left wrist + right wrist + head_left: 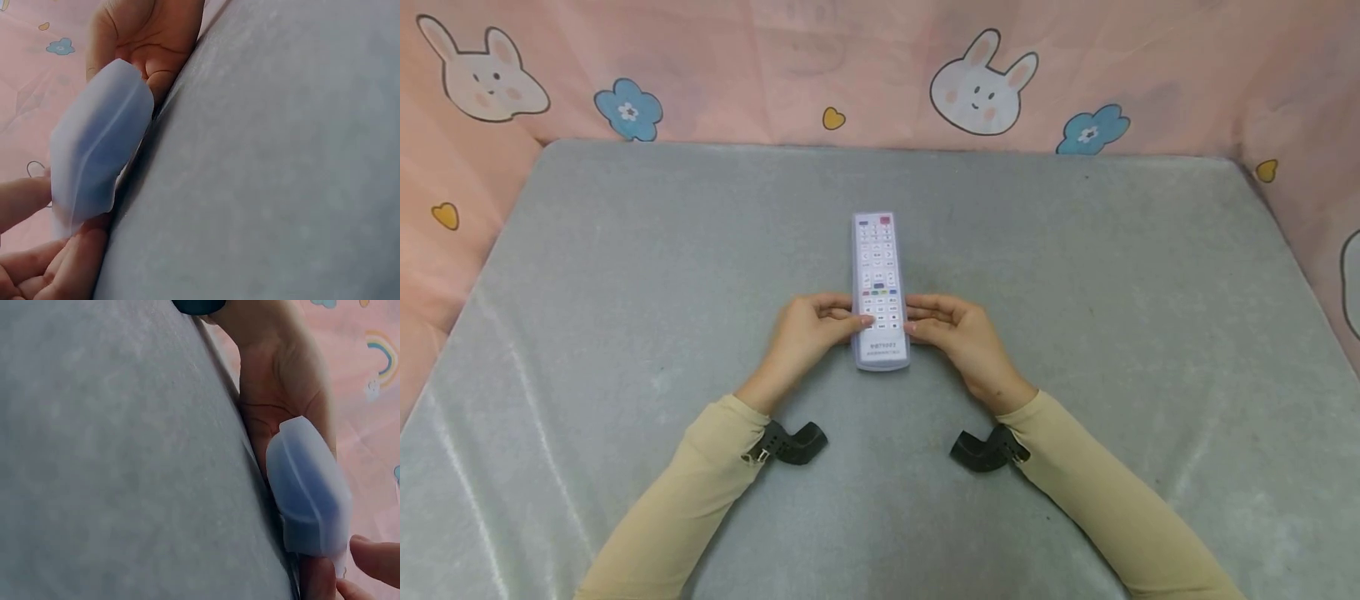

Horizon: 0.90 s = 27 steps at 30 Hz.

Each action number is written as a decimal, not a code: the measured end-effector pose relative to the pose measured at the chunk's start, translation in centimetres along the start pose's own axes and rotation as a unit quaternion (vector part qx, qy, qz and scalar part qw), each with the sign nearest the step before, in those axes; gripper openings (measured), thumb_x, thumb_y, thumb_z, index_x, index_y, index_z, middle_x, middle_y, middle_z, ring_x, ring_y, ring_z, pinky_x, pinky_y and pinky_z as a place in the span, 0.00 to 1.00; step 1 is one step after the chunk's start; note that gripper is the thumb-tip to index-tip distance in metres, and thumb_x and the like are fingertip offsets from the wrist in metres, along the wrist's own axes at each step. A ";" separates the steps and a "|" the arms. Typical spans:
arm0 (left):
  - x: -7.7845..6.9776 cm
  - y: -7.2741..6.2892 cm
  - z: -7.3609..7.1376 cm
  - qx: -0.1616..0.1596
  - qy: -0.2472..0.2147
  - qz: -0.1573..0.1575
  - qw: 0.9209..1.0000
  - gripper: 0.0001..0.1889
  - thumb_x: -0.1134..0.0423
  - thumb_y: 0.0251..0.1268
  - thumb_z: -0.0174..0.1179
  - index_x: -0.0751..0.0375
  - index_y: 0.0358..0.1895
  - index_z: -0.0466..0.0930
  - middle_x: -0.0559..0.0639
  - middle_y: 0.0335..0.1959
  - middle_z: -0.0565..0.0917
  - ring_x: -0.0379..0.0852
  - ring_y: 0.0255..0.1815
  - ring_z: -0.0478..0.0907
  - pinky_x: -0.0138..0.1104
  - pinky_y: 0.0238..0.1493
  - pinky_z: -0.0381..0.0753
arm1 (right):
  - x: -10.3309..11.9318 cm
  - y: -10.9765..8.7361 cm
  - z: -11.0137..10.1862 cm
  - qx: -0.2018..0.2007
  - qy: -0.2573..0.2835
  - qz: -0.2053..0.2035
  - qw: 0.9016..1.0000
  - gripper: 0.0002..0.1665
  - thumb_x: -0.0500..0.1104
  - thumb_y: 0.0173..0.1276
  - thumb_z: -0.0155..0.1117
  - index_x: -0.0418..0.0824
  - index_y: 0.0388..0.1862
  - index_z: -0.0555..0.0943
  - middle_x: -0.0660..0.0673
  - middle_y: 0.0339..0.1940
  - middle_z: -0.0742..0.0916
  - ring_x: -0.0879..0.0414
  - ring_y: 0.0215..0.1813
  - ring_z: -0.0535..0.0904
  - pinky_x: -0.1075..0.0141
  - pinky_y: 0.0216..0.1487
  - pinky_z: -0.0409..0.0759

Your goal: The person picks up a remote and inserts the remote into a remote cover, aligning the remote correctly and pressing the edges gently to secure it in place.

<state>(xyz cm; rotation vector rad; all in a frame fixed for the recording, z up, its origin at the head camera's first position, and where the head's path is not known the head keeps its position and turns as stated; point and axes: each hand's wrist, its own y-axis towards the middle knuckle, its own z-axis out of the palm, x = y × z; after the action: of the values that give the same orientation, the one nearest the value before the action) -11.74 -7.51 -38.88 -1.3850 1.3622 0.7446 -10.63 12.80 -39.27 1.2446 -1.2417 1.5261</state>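
A white remote control (880,333) in a translucent sleeve lies lengthwise before me at mid-table, its buttons facing up. From its left side my left hand (805,333) grips the lower half, thumb over the keys and fingers at the edge. My right hand (958,337) holds the opposite side, thumb tip at the right edge. In the left wrist view the sleeve's rounded end (103,144) shows, with fingertips tucked beneath it close over the table. The right wrist view shows the sleeve (309,487) from the other side, right fingers (317,575) under its edge.
A grey cloth covers the table (625,250). Behind and at the sides hangs a pink curtain (715,67) printed with rabbits, flowers and hearts. Black wrist mounts (797,443) stick out inward from both beige sleeves (685,500).
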 end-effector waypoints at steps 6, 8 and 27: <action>0.2 0.1 -0.1 0.020 -0.022 0.013 0.999 0.21 0.66 0.56 0.67 0.73 0.52 0.77 0.62 0.41 0.85 0.47 0.40 0.83 0.31 0.41 0.81 | -0.1 0.0 0.0 -0.016 -0.006 0.004 1.000 0.23 0.26 0.62 0.59 0.22 0.57 0.72 0.27 0.52 0.80 0.60 0.46 0.81 0.69 0.47 0.81; 0.2 0.1 -0.1 0.032 -0.042 0.014 0.998 0.22 0.68 0.58 0.66 0.74 0.55 0.75 0.63 0.44 0.83 0.49 0.43 0.83 0.33 0.46 0.81 | 0.0 0.0 0.0 -0.024 -0.010 0.004 1.000 0.23 0.26 0.63 0.58 0.22 0.57 0.72 0.28 0.52 0.80 0.60 0.45 0.80 0.69 0.47 0.81; 0.4 0.2 0.1 0.024 0.083 0.032 0.996 0.22 0.64 0.55 0.68 0.73 0.51 0.78 0.57 0.32 0.85 0.46 0.31 0.82 0.32 0.32 0.81 | -0.6 0.0 -0.3 -0.021 -0.044 0.003 0.999 0.22 0.26 0.61 0.62 0.22 0.55 0.73 0.28 0.51 0.81 0.61 0.42 0.81 0.71 0.45 0.81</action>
<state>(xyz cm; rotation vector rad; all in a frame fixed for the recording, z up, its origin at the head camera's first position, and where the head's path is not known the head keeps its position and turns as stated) -11.79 -7.50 -39.37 -1.3953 1.5504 0.6471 -10.60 13.08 -39.89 1.2942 -1.3284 1.4547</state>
